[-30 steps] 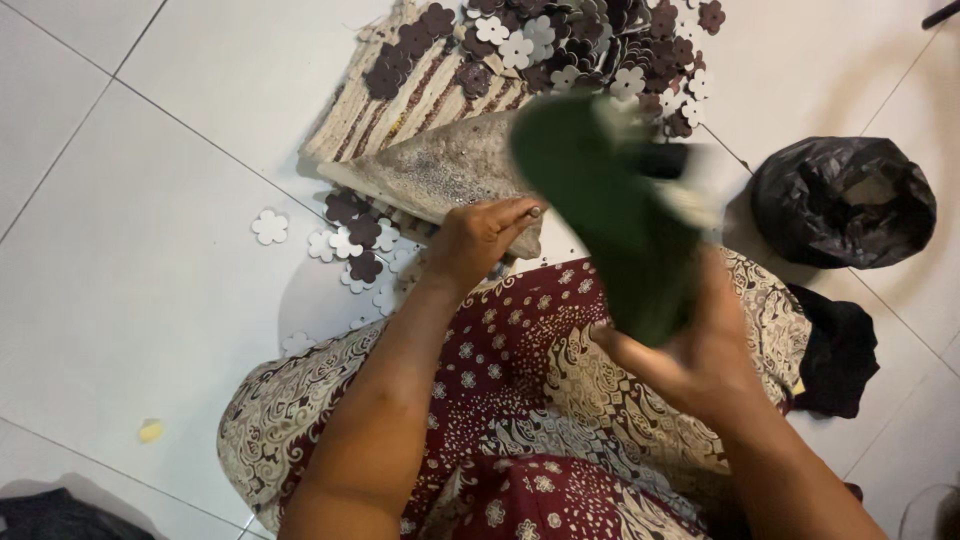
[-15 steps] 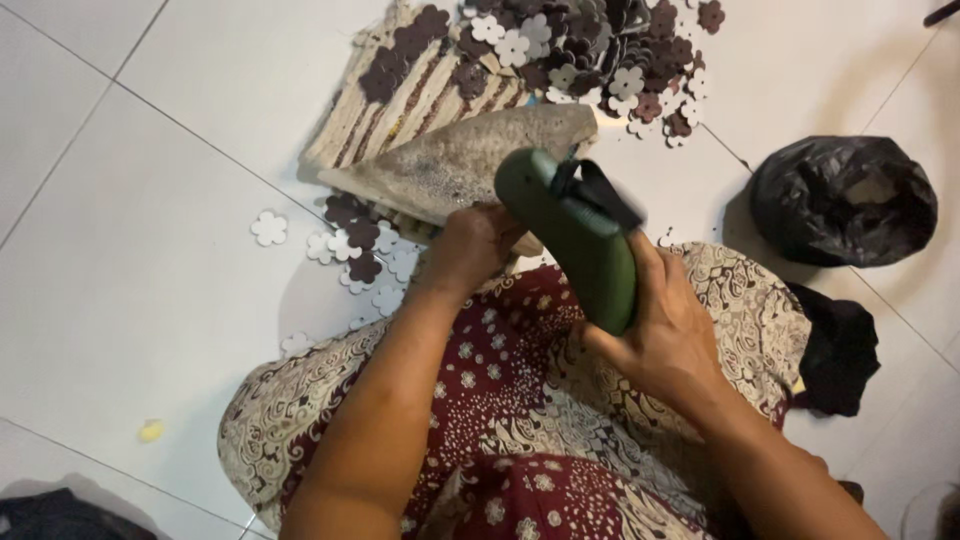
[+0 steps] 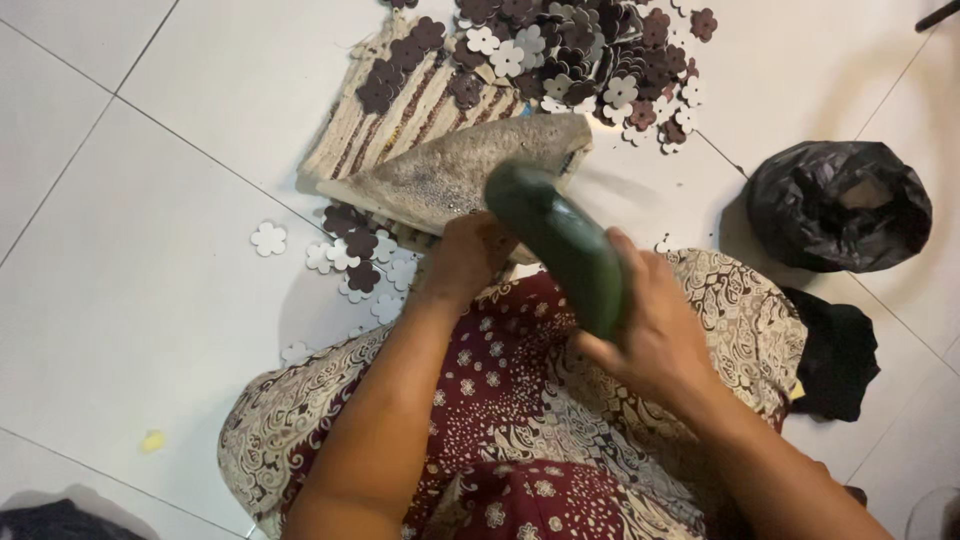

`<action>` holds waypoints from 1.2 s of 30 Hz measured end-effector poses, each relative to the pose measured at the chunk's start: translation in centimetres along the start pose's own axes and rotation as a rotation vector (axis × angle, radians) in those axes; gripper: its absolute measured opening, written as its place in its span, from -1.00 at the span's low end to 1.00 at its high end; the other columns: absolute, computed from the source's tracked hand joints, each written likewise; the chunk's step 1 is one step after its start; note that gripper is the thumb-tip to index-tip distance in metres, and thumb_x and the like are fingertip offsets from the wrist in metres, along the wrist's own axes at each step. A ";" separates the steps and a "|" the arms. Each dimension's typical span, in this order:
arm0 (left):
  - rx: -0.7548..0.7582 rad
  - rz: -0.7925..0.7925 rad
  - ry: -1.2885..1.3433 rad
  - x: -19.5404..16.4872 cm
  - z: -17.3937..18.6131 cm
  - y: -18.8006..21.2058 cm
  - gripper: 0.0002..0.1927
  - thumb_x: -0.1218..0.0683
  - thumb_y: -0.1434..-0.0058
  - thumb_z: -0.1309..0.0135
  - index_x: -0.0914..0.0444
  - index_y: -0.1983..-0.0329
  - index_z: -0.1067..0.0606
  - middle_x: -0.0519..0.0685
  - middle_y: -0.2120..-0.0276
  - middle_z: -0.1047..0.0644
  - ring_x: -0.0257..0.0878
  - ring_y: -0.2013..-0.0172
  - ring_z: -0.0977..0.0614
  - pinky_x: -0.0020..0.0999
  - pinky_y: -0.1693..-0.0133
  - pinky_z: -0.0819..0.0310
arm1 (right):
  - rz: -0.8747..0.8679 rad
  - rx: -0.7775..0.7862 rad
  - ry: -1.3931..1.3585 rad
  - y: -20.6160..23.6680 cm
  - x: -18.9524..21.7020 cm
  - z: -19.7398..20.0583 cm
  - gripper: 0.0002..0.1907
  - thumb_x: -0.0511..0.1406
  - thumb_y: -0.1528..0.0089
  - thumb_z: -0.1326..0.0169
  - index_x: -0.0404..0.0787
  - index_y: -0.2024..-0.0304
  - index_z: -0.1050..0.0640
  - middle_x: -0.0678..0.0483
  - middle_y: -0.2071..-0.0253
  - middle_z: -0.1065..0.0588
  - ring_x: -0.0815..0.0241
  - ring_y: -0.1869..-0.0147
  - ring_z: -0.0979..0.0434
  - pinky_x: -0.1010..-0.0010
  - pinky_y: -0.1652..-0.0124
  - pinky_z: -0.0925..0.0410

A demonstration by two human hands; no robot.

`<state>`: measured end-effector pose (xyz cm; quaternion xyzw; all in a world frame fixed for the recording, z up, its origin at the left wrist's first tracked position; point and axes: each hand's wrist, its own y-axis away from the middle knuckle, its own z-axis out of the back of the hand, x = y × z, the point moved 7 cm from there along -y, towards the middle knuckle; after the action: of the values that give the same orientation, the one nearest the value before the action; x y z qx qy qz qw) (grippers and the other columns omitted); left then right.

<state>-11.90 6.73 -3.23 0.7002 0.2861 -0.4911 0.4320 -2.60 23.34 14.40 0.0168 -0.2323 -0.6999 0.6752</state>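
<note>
My right hand (image 3: 655, 335) grips a dark green tool (image 3: 560, 245), shaped like a glue gun, with its nose pointing down and away toward a speckled beige flap (image 3: 455, 175) of a woven striped piece (image 3: 400, 125). My left hand (image 3: 468, 258) rests with fingers curled on the near edge of that flap, just left of the tool; what it pinches is hidden. Brown and white flower-shaped cutouts (image 3: 570, 50) lie heaped on and beyond the woven piece.
More flower cutouts (image 3: 355, 260) lie scattered on the white tiled floor (image 3: 130, 250) left of my knee. A black plastic bag (image 3: 840, 205) sits at right, a black cloth (image 3: 835, 355) below it. Patterned maroon fabric (image 3: 520, 400) covers my lap.
My right hand has brought the green tool down and leftward, from raised high and blurred to low beside my left hand. The left hand has stayed on the flap.
</note>
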 end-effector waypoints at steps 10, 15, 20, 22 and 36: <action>0.031 -0.145 -0.717 -4.8 -1.1 0.4 -0.71 0.00 -0.34 -0.09 -0.10 -0.11 -0.59 -0.05 0.21 -0.68 -0.27 0.44 -0.68 -0.36 0.38 -0.66 | 0.118 -0.246 -0.464 2.9 -0.3 4.9 -0.10 -0.15 -0.02 -0.32 -0.04 -0.35 -0.23 -0.09 -0.01 -0.44 0.04 -0.02 -0.53 0.25 0.01 -0.43; -0.065 -0.519 -0.565 -6.3 -1.1 0.8 -0.73 -0.05 -0.40 -0.04 -0.07 -0.13 -0.58 -0.06 0.10 -0.69 -0.29 0.31 -0.75 -0.38 0.27 -0.65 | 0.266 -0.349 -0.630 2.8 -1.6 2.5 -0.28 -0.11 -0.08 -0.32 0.00 -0.20 -0.27 0.14 0.18 -0.34 0.24 0.15 -0.34 0.45 0.15 -0.24; -0.017 -0.227 -0.749 -4.4 0.0 0.7 -0.78 -0.06 -0.39 -0.10 -0.01 -0.02 -0.65 0.00 0.20 -0.71 -0.18 0.29 -0.74 -0.26 0.27 -0.65 | -0.238 0.127 -0.123 -0.4 -2.6 -3.0 0.20 -0.16 0.04 -0.30 -0.04 -0.51 0.08 -0.14 0.00 -0.35 -0.02 0.05 -0.47 0.11 0.13 -0.49; -0.032 -0.242 -0.600 -5.5 -0.1 0.0 -0.76 -0.02 -0.40 -0.08 -0.02 -0.07 -0.64 0.01 0.13 -0.70 -0.19 0.24 -0.74 -0.27 0.23 -0.64 | -0.238 0.066 -0.215 -1.4 -2.7 -0.8 0.20 -0.14 0.06 -0.32 0.02 -0.51 0.06 -0.16 -0.09 -0.34 -0.05 -0.01 -0.49 0.03 0.12 -0.52; -0.247 -0.322 0.210 -6.3 2.5 0.3 -0.76 0.24 -0.32 -0.21 0.33 -0.05 -0.62 0.03 0.08 -0.69 -0.34 0.08 -0.70 -0.46 -0.03 -0.62 | 0.187 -0.637 -0.009 -9.8 -0.5 -1.0 -0.09 -0.16 -0.06 -0.29 -0.02 -0.41 -0.19 -0.14 -0.25 -0.38 -0.12 -0.23 -0.49 0.06 -0.16 -0.47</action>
<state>-14.92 4.53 2.36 0.6345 0.4956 -0.4394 0.3983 -11.45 23.34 9.98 -0.2197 -0.0051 -0.6723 0.7070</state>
